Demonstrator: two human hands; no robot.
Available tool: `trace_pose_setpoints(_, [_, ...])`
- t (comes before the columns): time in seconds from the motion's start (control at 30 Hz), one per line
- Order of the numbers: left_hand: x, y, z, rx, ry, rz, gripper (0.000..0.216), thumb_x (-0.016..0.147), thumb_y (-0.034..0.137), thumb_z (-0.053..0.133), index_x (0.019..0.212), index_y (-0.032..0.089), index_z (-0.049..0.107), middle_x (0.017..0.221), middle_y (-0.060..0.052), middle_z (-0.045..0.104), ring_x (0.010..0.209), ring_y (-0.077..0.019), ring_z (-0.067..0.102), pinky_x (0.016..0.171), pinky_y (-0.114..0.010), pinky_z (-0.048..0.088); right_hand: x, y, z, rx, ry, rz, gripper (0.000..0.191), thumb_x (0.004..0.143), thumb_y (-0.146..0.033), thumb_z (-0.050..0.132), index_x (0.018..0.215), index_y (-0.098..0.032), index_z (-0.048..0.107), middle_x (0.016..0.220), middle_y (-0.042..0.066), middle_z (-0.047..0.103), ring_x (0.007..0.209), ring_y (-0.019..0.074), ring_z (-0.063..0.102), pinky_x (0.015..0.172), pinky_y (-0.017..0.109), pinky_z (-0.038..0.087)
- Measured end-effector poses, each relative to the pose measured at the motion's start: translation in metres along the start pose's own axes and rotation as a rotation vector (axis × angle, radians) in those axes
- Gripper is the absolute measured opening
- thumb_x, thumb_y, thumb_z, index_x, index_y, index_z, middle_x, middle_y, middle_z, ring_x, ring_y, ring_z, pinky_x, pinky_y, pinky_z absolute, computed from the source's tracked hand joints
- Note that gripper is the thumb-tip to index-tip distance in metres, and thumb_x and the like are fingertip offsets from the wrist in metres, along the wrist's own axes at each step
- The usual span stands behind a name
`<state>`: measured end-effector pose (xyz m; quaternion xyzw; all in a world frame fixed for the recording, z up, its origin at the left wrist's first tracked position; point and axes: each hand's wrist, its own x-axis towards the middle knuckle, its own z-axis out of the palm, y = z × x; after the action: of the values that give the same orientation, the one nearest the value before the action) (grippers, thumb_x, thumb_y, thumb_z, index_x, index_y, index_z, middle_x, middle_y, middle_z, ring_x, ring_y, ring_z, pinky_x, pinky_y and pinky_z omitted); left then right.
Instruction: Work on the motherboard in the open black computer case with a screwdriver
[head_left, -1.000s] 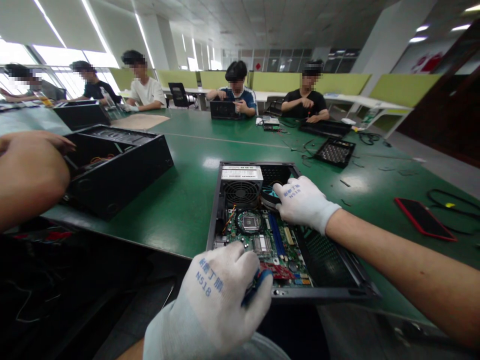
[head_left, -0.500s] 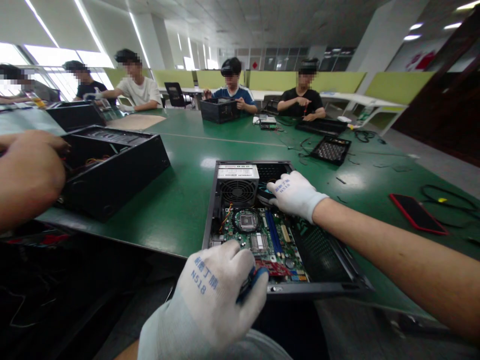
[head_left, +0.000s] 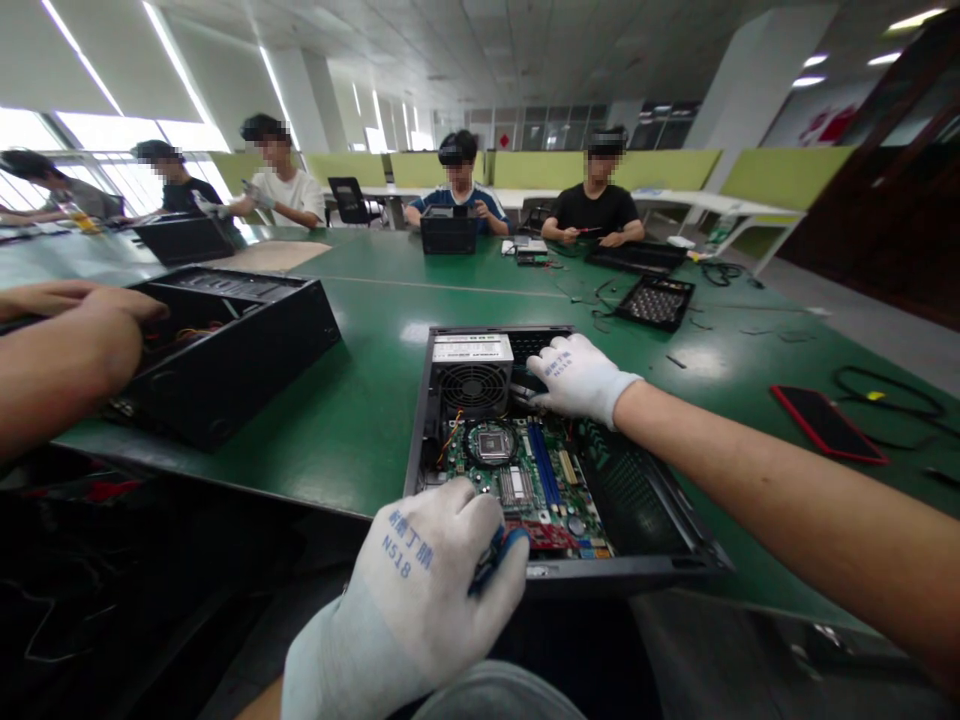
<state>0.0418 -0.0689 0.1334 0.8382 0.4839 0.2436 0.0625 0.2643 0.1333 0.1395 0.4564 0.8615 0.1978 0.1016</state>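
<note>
White knit covers both hands in the head view, which looks over a green table (head_left: pixel 382 400). An open computer case (head_left: pixel 637 570) lies there at the near edge, its inside facing up. The right hand (head_left: pixel 581 378) reaches into the far part, its fingers together and seemingly clamped on a dark part (head_left: pixel 531 384) just right of the power supply (head_left: pixel 472 385). The left hand (head_left: pixel 427 575) is curled at the near left corner, beside the red card (head_left: pixel 551 536); its fingers bend toward the thumb, but whether they pinch anything I cannot tell. Between the hands, the circuit board (head_left: pixel 520 452) shows its bare socket (head_left: pixel 493 445) and blue slots (head_left: pixel 545 465).

I judge the step in hand to be two-handed handling inside the case. The next move calls for a steady right-hand hold and care around the exposed socket.

Left of the case, a co-worker's hand (head_left: pixel 124 302) is over a second black case (head_left: pixel 255 350); well to the right lies a red-edged phone (head_left: pixel 829 424).
</note>
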Motion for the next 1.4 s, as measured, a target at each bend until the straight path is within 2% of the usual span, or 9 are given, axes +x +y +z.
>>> trace_pose_setpoints(0.13, [0.0, 0.001, 0.0, -0.006, 0.03, 0.017, 0.021, 0.097, 0.032, 0.053, 0.078, 0.024, 0.05, 0.077, 0.0, 0.056, 0.066, -0.0174, 0.056, 0.059, -0.035, 0.036, -0.014, 0.004, 0.002, 0.038, 0.121, 0.007, 0.047, 0.086, -0.054, 0.065, 0.111, -0.015, 0.068, 0.109, 0.017, 0.072, 0.106, 0.0355, 0.062, 0.086, 0.042, 0.04])
trace_pose_setpoints(0.27, [0.0, 0.0, 0.001, -0.001, 0.038, 0.013, 0.019, 0.096, 0.032, 0.053, 0.079, 0.024, 0.05, 0.077, 0.0, 0.057, 0.066, -0.0176, 0.055, 0.059, -0.035, 0.038, -0.031, 0.011, 0.006, 0.147, 0.173, 0.07, 0.047, 0.089, -0.049, 0.061, 0.12, -0.014, 0.066, 0.116, 0.019, 0.071, 0.109, 0.0342, 0.062, 0.091, 0.042, 0.042])
trace_pose_setpoints(0.5, [0.007, 0.001, -0.014, 0.011, -0.075, 0.028, 0.008, 0.097, 0.027, 0.049, 0.097, 0.023, 0.056, 0.091, -0.004, 0.066, 0.079, -0.0207, 0.065, 0.069, -0.035, 0.052, -0.047, 0.013, 0.013, 0.343, 0.303, 0.203, 0.055, 0.093, -0.053, 0.054, 0.126, -0.01, 0.062, 0.122, 0.021, 0.068, 0.112, 0.0352, 0.061, 0.095, 0.044, 0.045])
trace_pose_setpoints(0.67, [0.036, 0.0, -0.021, 0.161, -0.258, 0.123, 0.02, 0.1, 0.022, 0.043, 0.113, 0.019, 0.057, 0.116, -0.012, 0.068, 0.105, -0.0258, 0.068, 0.094, -0.04, 0.056, -0.045, 0.013, 0.014, 0.435, 0.347, 0.223, 0.051, 0.092, -0.052, 0.055, 0.123, -0.012, 0.063, 0.121, 0.02, 0.068, 0.11, 0.0351, 0.061, 0.095, 0.045, 0.046])
trace_pose_setpoints(0.8, [0.086, -0.007, -0.003, 0.294, -0.44, 0.008, 0.03, 0.1, 0.028, 0.044, 0.124, 0.014, 0.055, 0.119, -0.015, 0.066, 0.107, -0.0296, 0.069, 0.095, -0.044, 0.057, -0.043, 0.014, 0.018, 0.467, 0.372, 0.236, 0.05, 0.092, -0.053, 0.055, 0.12, -0.013, 0.064, 0.12, 0.019, 0.069, 0.11, 0.0346, 0.061, 0.094, 0.044, 0.045])
trace_pose_setpoints(0.93, [0.137, -0.023, 0.029, 0.399, -0.687, -0.006, 0.038, 0.095, 0.031, 0.049, 0.127, 0.012, 0.056, 0.122, -0.018, 0.068, 0.11, -0.0314, 0.07, 0.094, -0.041, 0.057, -0.042, 0.014, 0.018, 0.465, 0.376, 0.242, 0.052, 0.093, -0.055, 0.054, 0.121, -0.013, 0.065, 0.12, 0.019, 0.069, 0.11, 0.0339, 0.06, 0.095, 0.043, 0.044])
trace_pose_setpoints(1.1, [0.168, -0.052, 0.073, 0.432, -0.902, 0.007, 0.047, 0.077, 0.028, 0.069, 0.122, 0.014, 0.063, 0.124, -0.018, 0.071, 0.11, -0.0325, 0.071, 0.091, -0.039, 0.059, -0.036, 0.018, 0.016, 0.458, 0.379, 0.228, 0.052, 0.094, -0.056, 0.053, 0.121, -0.013, 0.066, 0.118, 0.018, 0.069, 0.108, 0.0338, 0.06, 0.093, 0.043, 0.044])
trace_pose_setpoints(1.23, [0.169, -0.065, 0.092, 0.435, -0.943, 0.025, 0.061, 0.071, 0.024, 0.073, 0.13, 0.017, 0.059, 0.131, -0.017, 0.068, 0.116, -0.0314, 0.069, 0.095, -0.038, 0.058, -0.029, 0.022, 0.018, 0.49, 0.379, 0.215, 0.052, 0.094, -0.056, 0.052, 0.122, -0.014, 0.066, 0.121, 0.018, 0.068, 0.11, 0.0333, 0.058, 0.095, 0.042, 0.042])
trace_pose_setpoints(1.4, [0.167, -0.065, 0.09, 0.444, -0.879, 0.008, 0.058, 0.074, 0.026, 0.072, 0.129, 0.016, 0.057, 0.134, -0.017, 0.065, 0.114, -0.0301, 0.069, 0.092, -0.037, 0.058, -0.028, 0.024, 0.02, 0.554, 0.407, 0.197, 0.05, 0.095, -0.055, 0.051, 0.119, -0.014, 0.066, 0.121, 0.017, 0.068, 0.112, 0.0323, 0.058, 0.098, 0.042, 0.041])
